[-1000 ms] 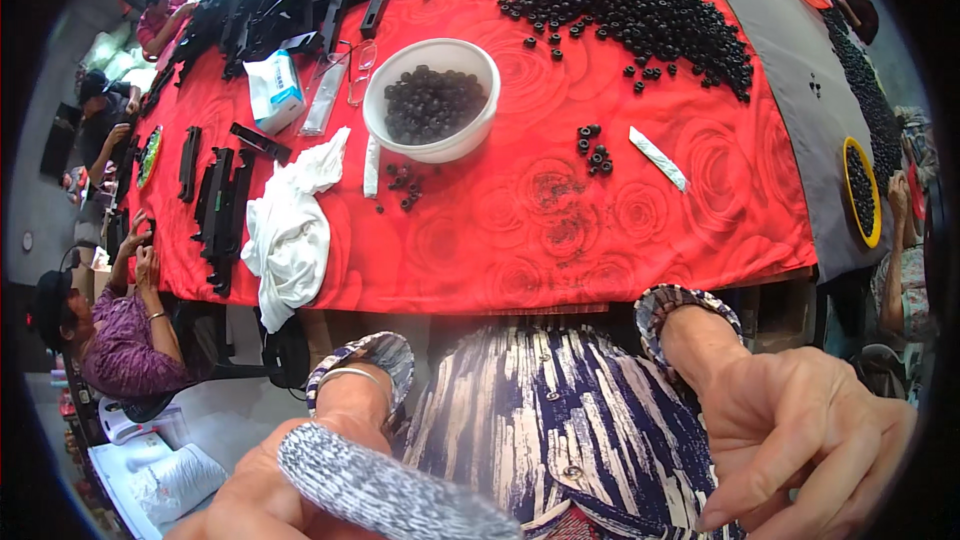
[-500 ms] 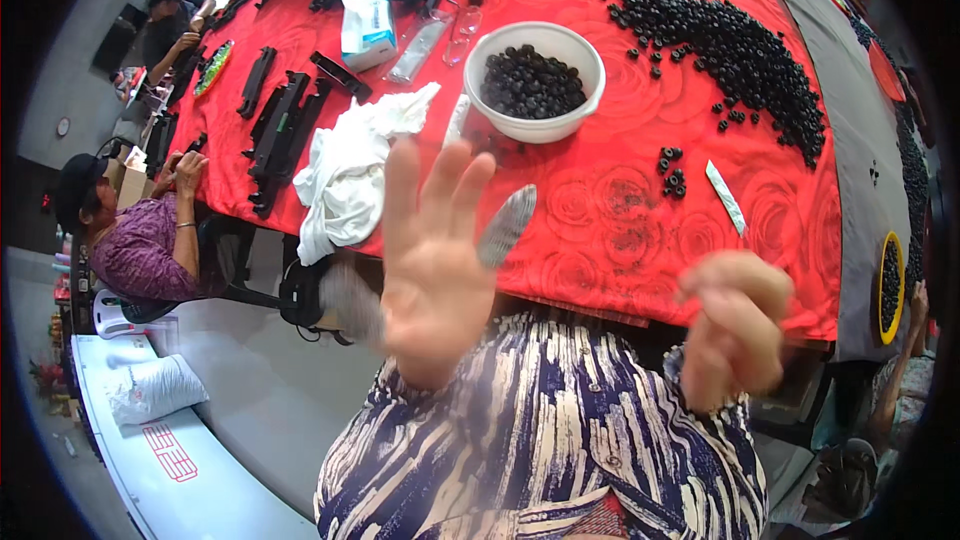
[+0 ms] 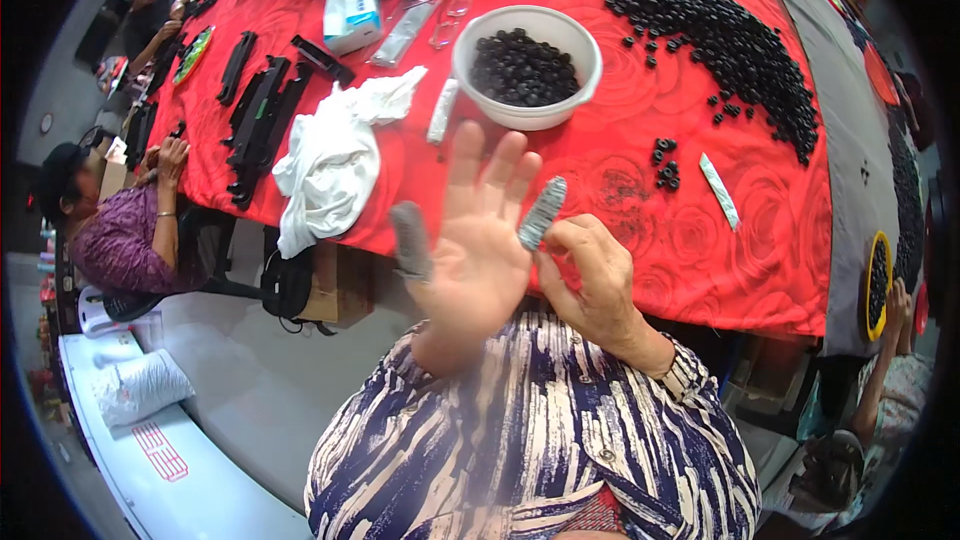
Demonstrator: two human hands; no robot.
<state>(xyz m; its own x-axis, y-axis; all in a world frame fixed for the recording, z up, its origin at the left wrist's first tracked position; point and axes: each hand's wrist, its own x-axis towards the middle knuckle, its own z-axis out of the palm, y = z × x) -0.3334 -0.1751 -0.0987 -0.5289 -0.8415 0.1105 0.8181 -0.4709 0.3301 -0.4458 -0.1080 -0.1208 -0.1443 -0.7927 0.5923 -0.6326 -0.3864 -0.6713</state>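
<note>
My left hand (image 3: 473, 260) is held up above the table's near edge, palm facing me, fingers stretched out and holding nothing. A grey finger wrap (image 3: 410, 242) covers its thumb, and a second grey wrap (image 3: 543, 214) covers its little finger. From the right, my right hand (image 3: 598, 278) reaches over, with thumb and forefinger closed at the lower end of the little-finger wrap. Just beyond stands a white bowl (image 3: 588, 40) holding many small black ring-like parts (image 3: 525, 68). A white cloth (image 3: 330, 160) lies crumpled to the left.
The red tablecloth (image 3: 640, 280) carries a heap of black parts (image 3: 720, 50), a small cluster (image 3: 665, 165) and a whitish strip (image 3: 718, 190). Long black pieces (image 3: 265, 120), a tissue pack (image 3: 350, 15) and glasses (image 3: 452, 20) lie further left. A co-worker (image 3: 120, 230) sits at left.
My right hand has moved left and up to meet my left hand at the little-finger wrap. My left hand has shifted slightly right and up. The view has turned a little.
</note>
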